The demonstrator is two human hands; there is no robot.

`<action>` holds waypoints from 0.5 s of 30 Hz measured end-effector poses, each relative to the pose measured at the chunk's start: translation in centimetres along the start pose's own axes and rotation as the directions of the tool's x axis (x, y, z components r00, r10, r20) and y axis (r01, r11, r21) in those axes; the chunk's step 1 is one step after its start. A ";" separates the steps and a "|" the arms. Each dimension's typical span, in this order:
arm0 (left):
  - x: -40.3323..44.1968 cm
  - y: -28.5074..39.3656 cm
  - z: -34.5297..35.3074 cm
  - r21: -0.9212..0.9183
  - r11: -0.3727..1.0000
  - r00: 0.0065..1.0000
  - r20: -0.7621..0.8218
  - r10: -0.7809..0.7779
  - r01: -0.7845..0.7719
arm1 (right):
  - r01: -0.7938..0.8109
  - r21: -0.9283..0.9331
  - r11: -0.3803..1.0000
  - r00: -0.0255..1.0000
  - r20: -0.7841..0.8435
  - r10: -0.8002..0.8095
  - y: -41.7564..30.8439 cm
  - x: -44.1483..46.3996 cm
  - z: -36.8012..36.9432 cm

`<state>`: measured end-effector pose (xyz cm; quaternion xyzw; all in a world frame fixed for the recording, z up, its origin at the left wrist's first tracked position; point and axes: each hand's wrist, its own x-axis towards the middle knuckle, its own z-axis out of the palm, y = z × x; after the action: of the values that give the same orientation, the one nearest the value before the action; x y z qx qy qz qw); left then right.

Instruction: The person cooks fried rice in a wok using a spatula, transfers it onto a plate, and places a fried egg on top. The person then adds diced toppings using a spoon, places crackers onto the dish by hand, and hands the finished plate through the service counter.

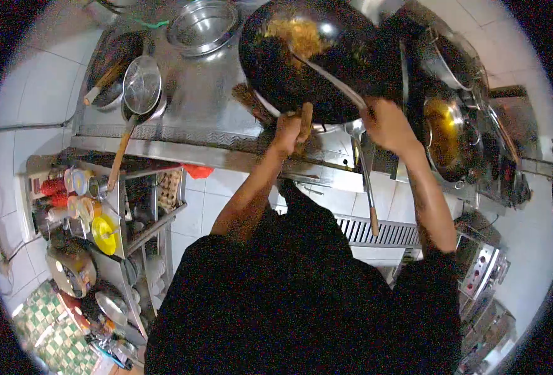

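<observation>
A large dark wok [351,75] fills the top middle of the head view, with yellow-brown food [298,37] in it. My left hand [288,132] is closed at the wok's near rim, gripping it with a tan piece that may be a folded cloth or a handle. My right hand [389,125] is wrapped round the end of a long metal cooking utensil [333,80]. Its far end reaches into the food, so I cannot tell whether it is a spatula or a ladle.
Left of the wok, a steel bowl [203,28] and a wooden-handled strainer [142,84] sit on the steel counter [195,94]. A pot of yellowish liquid [444,131] stands to the right. A ladle [367,178] hangs over the front edge. Seasoning containers [79,187] crowd the lower left.
</observation>
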<state>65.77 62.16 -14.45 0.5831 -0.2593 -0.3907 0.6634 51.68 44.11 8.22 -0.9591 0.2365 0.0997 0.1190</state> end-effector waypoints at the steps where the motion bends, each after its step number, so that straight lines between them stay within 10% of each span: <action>1: -1.9 2.8 1.4 -0.216 0.965 0.985 -0.055 -0.163 0.147 | -0.043 0.030 0.999 0.993 0.113 0.040 -0.1 -3.1 -1.4; 3: -5.6 10.0 2.8 -0.517 0.819 0.952 -0.026 -0.305 0.248 | -0.091 0.076 0.993 0.957 0.282 0.066 -0.9 -9.2 -5.7; 6: -7.8 11.3 4.3 -0.469 0.836 0.897 -0.175 -0.405 0.286 | -0.172 0.144 0.975 0.938 0.326 0.118 -6.4 -13.6 -7.7; 8: -10.0 6.4 3.8 -0.416 0.864 0.898 -0.201 -0.391 0.283 | -0.166 0.100 0.981 0.977 0.154 0.150 -6.7 -13.1 0.4; 9: -11.1 3.9 3.6 -0.103 0.989 0.965 -0.231 -0.126 0.104 | -0.199 0.137 0.970 0.971 0.159 0.177 -6.1 -12.3 2.9; 11: -12.7 4.7 4.2 -0.451 0.783 0.829 -0.148 -0.540 0.429 | -0.234 0.169 0.958 0.965 0.159 0.208 -6.3 -13.2 2.8; 14: -16.2 8.6 3.0 -0.487 0.854 0.954 -0.119 -0.274 0.185 | -0.093 0.102 0.990 0.980 0.183 0.073 -8.6 -15.5 0.4; 15: -15.0 9.0 3.1 -0.437 0.837 0.873 -0.197 -0.446 0.329 | -0.064 0.089 0.994 0.998 0.010 0.063 -9.1 -15.0 3.8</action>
<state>56.79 72.86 -3.37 0.5309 0.0490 -0.4714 0.7025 42.55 59.44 9.95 -0.9445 0.2708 0.0960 0.1595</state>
